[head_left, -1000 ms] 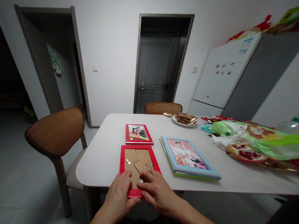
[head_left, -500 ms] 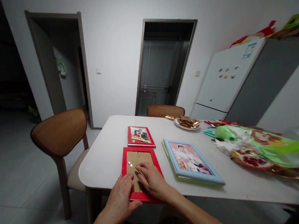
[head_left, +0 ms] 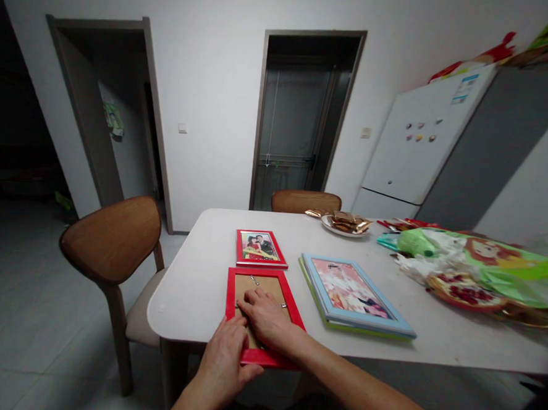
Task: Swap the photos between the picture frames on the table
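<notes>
A red picture frame (head_left: pixel 291 299) lies face down at the table's near edge, its brown backing board (head_left: pixel 269 284) showing. Small metal clips sit on the board, one at the top (head_left: pixel 254 280) and one at the right (head_left: pixel 283 305). My left hand (head_left: pixel 225 350) grips the frame's lower left corner, thumb along the near edge and fingers over the left side. Across the board lies my right hand (head_left: pixel 269 319), its curled fingertips at the left clip, which they mostly cover. Just beyond is a second red frame (head_left: pixel 238 247), face up with a couple's photo.
On the right, a light blue picture frame (head_left: pixel 364 319) rests on a green one (head_left: pixel 313 288). Farther back are a plate (head_left: pixel 360 235) of gold packets, a cut pomegranate (head_left: pixel 466 294) and a green bag (head_left: pixel 506 278). Wooden chairs (head_left: pixel 114 238) stand at the left and far side.
My right hand has moved left and forward over the backing, from its middle to the left clip. The right clip now shows. My left hand keeps its hold; the view shifted slightly.
</notes>
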`<state>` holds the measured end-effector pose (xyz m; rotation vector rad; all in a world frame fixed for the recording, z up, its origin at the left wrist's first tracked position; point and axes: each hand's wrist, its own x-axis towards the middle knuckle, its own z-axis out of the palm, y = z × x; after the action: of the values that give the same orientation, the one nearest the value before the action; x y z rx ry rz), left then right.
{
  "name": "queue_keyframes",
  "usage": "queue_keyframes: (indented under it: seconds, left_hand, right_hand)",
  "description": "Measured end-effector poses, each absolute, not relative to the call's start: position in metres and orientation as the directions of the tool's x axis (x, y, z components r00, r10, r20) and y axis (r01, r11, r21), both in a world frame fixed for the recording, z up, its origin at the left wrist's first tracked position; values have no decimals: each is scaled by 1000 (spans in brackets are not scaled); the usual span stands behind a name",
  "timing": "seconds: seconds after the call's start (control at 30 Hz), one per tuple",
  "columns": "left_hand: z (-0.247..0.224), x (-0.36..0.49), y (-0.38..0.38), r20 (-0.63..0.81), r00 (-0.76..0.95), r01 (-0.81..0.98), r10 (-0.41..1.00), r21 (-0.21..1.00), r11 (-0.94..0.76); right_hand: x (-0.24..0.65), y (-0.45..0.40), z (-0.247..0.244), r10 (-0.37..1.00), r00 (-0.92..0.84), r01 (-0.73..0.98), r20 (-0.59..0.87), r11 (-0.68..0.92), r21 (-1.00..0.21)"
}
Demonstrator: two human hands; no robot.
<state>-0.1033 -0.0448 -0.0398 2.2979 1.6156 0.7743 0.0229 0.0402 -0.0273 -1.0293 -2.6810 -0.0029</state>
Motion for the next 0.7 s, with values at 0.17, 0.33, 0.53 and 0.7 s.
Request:
queue_keyframes:
  seconds: [0.17,0.33,0.53,0.7]
  left_hand:
    - [-43,-103,-45,261,249,818,933,459,-347]
    - [-42,-103,-45,266,244,818,933,461,-345]
    - [-40,-102,-45,258,239,821,936,460,-337]
    - [-42,-103,-46,277,233,817,932,464,-342]
  right_hand:
    - [15,48,-24,744,-618,696,254,668,-264]
    - [4,57,-27,824,-499,747,269,566,-348]
    - [3,57,-26,795,-549,712,258,606,-354]
    - [4,54,-23,781,-577,687,239,622,-375]
